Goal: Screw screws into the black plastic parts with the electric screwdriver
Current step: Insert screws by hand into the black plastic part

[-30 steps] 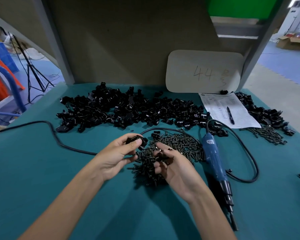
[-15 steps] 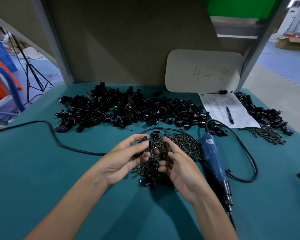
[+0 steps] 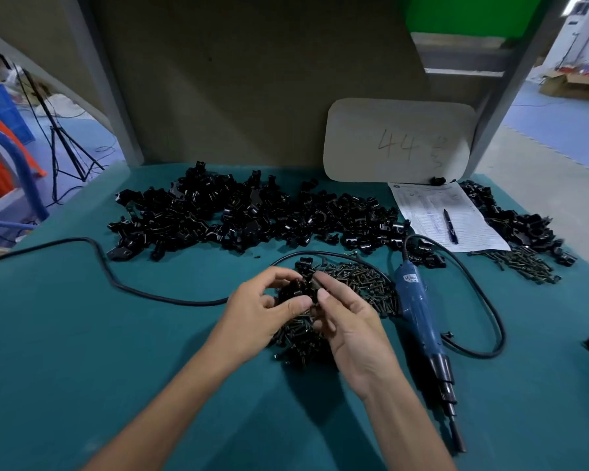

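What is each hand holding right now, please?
Left hand: closed on a black plastic part, pinched between thumb and fingers.
Right hand: fingers curled at the same part; whether it holds a screw cannot be told.

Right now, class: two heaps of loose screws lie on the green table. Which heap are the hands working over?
The central screw heap, directly under both hands, left of the blue electric screwdriver. The smaller heap lies far right, beyond the paper sheet.

My one head camera, worn above the teal table (image 3: 82, 334), facing forward and down, wide-angle with bent edges, near enough that my left hand (image 3: 262, 314) and right hand (image 3: 351, 328) sit mid-frame, backboard (image 3: 252, 79) ahead, floor at both sides.
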`<control>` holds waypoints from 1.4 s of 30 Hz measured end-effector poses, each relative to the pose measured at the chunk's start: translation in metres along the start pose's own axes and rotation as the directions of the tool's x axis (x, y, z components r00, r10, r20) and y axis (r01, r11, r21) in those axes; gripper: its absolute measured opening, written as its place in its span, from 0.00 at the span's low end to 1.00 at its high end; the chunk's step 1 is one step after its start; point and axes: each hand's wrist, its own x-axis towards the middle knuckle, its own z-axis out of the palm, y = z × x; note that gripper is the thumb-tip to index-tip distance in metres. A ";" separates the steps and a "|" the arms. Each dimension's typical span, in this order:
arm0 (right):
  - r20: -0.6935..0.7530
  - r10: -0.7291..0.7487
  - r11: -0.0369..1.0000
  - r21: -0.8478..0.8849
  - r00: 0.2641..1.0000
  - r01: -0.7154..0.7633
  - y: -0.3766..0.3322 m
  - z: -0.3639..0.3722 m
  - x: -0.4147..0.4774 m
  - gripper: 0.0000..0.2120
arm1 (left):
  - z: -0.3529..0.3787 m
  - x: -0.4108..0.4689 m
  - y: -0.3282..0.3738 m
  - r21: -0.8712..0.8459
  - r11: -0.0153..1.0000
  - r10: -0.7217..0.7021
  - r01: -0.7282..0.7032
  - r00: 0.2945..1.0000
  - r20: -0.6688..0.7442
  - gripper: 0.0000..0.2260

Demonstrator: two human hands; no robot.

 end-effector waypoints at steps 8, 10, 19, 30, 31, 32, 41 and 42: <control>0.130 -0.044 0.995 -0.086 0.991 0.056 -0.007 -0.006 -0.003 0.11 | -0.004 -0.002 0.001 0.040 0.997 0.070 -0.072 0.997 0.043 0.19; 0.167 -0.029 0.997 -0.063 0.986 0.040 -0.008 -0.008 -0.002 0.13 | -0.005 0.000 0.004 0.059 0.995 0.080 -0.084 0.995 0.056 0.19; 0.109 -0.030 0.995 -0.088 0.994 0.040 -0.011 -0.001 0.000 0.12 | -0.006 -0.005 0.012 0.466 0.859 0.205 -0.211 0.977 0.065 0.15; 0.090 0.017 0.999 0.027 0.996 -0.019 -0.011 0.009 -0.009 0.10 | 0.002 -0.008 0.013 0.416 0.887 0.203 -0.200 0.978 0.038 0.21; 0.087 0.020 0.999 0.035 0.996 -0.023 -0.011 0.010 -0.009 0.11 | 0.003 -0.008 0.013 0.425 0.882 0.197 -0.202 0.979 0.057 0.21; 0.088 0.021 0.999 0.040 0.996 -0.025 -0.011 0.010 -0.009 0.11 | 0.003 -0.009 0.013 0.436 0.876 0.192 -0.207 0.978 0.078 0.22; 0.106 0.020 0.999 0.036 0.994 -0.024 -0.016 0.010 -0.013 0.08 | 0.003 -0.011 0.018 0.545 0.804 0.160 -0.237 0.970 0.186 0.24; 0.101 0.022 0.999 0.035 0.995 -0.026 -0.016 0.010 -0.014 0.08 | 0.003 -0.011 0.018 0.560 0.793 0.159 -0.239 0.969 0.189 0.24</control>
